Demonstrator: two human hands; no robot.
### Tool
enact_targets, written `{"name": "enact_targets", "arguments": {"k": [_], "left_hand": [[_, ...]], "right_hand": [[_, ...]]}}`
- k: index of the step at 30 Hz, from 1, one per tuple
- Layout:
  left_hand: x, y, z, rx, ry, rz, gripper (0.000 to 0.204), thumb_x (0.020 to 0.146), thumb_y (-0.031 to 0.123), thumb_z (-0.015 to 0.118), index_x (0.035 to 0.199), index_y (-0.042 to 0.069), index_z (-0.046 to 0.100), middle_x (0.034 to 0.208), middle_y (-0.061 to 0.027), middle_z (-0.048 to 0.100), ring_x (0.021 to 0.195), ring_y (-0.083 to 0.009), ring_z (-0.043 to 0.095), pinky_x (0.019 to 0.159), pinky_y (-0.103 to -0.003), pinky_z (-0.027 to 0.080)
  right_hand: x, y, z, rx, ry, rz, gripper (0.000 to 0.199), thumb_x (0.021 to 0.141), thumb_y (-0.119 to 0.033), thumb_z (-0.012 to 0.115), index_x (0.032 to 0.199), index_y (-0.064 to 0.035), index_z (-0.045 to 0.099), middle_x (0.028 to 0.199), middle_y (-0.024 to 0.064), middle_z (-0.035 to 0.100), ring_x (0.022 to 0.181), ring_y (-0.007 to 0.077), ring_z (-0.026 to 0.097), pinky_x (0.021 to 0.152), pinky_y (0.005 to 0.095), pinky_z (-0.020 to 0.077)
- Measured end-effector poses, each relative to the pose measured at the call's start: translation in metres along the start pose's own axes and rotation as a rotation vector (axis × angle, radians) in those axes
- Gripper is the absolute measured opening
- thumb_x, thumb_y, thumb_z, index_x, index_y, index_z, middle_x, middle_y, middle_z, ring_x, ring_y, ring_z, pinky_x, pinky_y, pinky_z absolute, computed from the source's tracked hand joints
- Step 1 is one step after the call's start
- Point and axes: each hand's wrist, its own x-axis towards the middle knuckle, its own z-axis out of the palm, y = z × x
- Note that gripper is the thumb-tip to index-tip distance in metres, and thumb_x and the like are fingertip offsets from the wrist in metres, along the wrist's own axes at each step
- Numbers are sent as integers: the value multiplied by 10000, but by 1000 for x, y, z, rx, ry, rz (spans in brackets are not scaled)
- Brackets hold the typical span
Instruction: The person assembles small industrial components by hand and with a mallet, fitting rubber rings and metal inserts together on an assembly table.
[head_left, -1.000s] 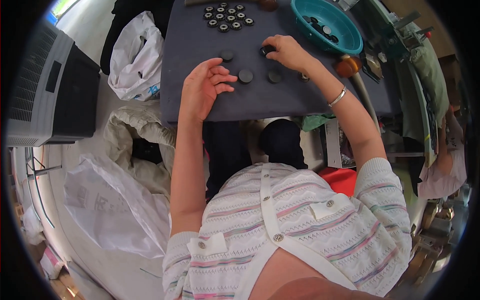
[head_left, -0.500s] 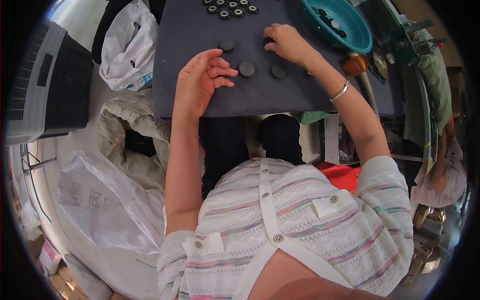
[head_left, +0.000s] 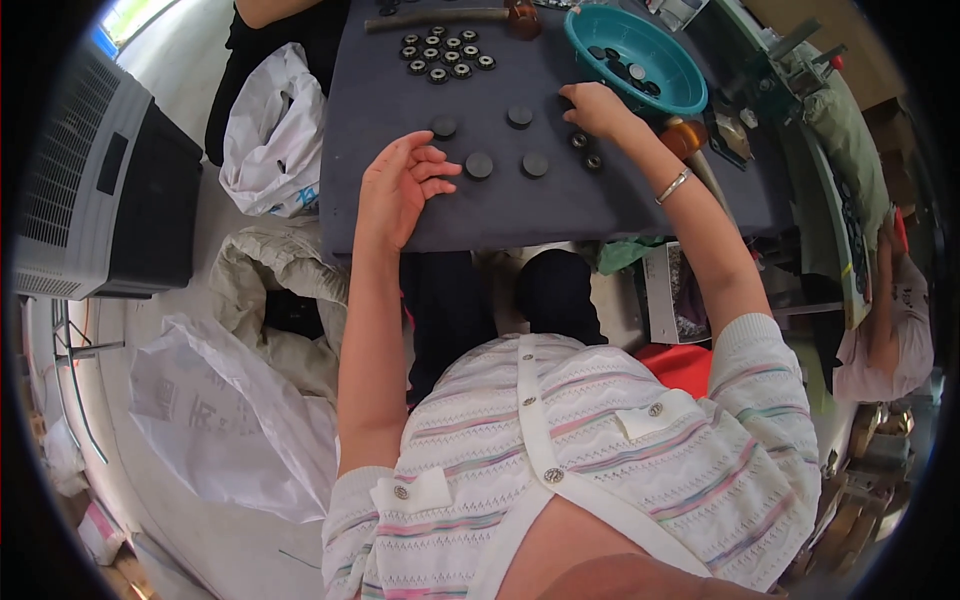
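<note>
Several dark round discs lie flat on the table in front of me: a far-left disc [head_left: 443, 127], a far-right disc [head_left: 519, 117], a near-left disc [head_left: 479, 166] and a near-right disc [head_left: 535, 163]. My left hand [head_left: 403, 185] hovers beside the two left discs, fingers curved and apart, holding nothing. My right hand [head_left: 598, 110] is low over the table by the teal basin [head_left: 690, 80], its fingertips drawn together. Something dark shows under them, too small to name. Two small bearing-like wheels [head_left: 586, 150] lie just under my right wrist.
A cluster of black wheels with metal centres [head_left: 438, 55] lies farther back. Beyond it rests a wooden-handled hammer [head_left: 435, 18]; another hammer's amber head [head_left: 683, 138] is right of my wrist. A green metal fixture [head_left: 790, 75] stands far right, white bags [head_left: 272, 140] at left.
The far-right disc, under my right hand before, now lies uncovered on the table. My right hand has moved right, toward the basin. My left hand stays beside the discs. The whole view has shifted.
</note>
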Motion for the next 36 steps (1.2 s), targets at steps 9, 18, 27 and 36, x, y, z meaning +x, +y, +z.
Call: {"name": "enact_targets", "arguments": {"k": [9, 18, 27, 36], "left_hand": [[1, -1, -3, -28, -39, -3, 314, 978, 206, 409, 1138, -44, 511, 927, -155, 608, 868, -309, 642, 673, -389, 552], [1, -1, -2, -41, -39, -1, 312, 976, 208, 420, 1134, -43, 515, 908, -152, 613, 858, -306, 646, 660, -378, 552], [1, 0, -2, 8, -20, 3, 312, 981, 209, 407, 1135, -40, 516, 912, -147, 617, 859, -301, 647, 663, -369, 550], [1, -1, -2, -14, -43, 1, 313, 982, 212, 408, 1136, -39, 514, 920, -147, 615, 857, -297, 646, 665, -370, 550]], "right_hand": [[0, 16, 6, 189, 36, -56, 364, 764, -140, 676, 1092, 0, 600, 1029, 225, 583, 967, 354, 572, 854, 392, 458], [-14, 16, -5, 936, -87, 99, 310, 863, -146, 610, 1119, 27, 582, 981, 122, 616, 839, 224, 630, 742, 324, 521], [-69, 9, -32, 1795, -356, -172, 328, 892, -137, 584, 1177, 20, 544, 1059, 125, 615, 855, 184, 640, 747, 285, 536], [-74, 21, -29, 1768, -280, -109, 318, 888, -126, 585, 1169, 19, 547, 1062, 122, 618, 840, 168, 626, 732, 286, 531]]}}
